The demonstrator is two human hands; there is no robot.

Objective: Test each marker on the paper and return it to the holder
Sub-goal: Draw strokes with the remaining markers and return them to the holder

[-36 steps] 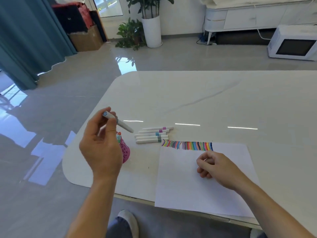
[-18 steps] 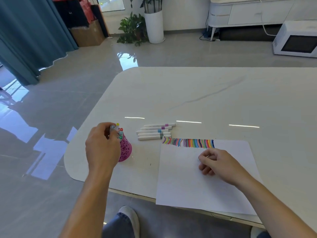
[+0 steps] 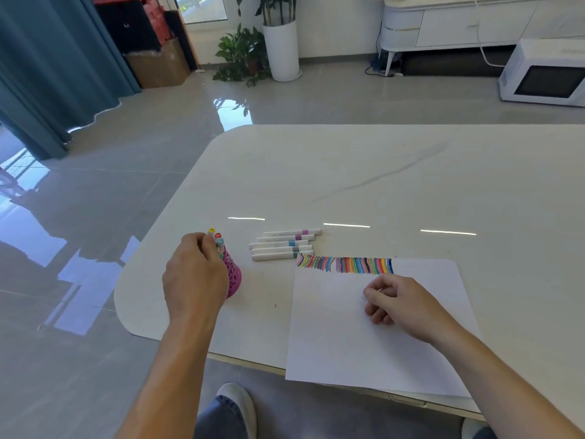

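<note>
Mostly done: colour strokes (image 3: 348, 265) top the paper (image 3: 364, 340); left grip (image 3: 194, 274) pinches a marker (image 3: 219, 242) in the holder (image 3: 233, 277) (five markers (image 3: 285, 245) wait on the desk (image 3: 380, 172)); right grip (image 3: 399, 302) curled, contents unclear.

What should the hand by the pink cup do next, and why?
Probably lift the left hand off the pink holder and reach for one of the five markers lying beside the paper. It touches the stored markers standing in the holder, while those five lie on the table, seemingly untested.
</note>
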